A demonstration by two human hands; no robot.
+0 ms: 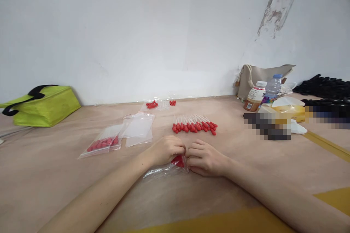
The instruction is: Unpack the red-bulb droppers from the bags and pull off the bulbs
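A clear plastic bag (160,170) with red-headed pieces (178,161) inside lies on the table between my hands. From the left, my left hand (167,150) has its fingers curled down onto the bag's upper part, beside the red pieces. My right hand (207,158) pinches the bag's right edge, its fingertips close to the left ones. Both sets of fingertips are partly hidden. Just beyond them is a row of white sticks with red bulbous heads (194,126), heads towards me.
Left of my hands lie a filled zip bag (102,142) and flat clear bags (138,129). More red-headed sticks (152,104) lie near the wall. A lime-green bag (49,105) stands far left. At right are bottles (255,96), a beige bag (246,76) and a black pile (325,87).
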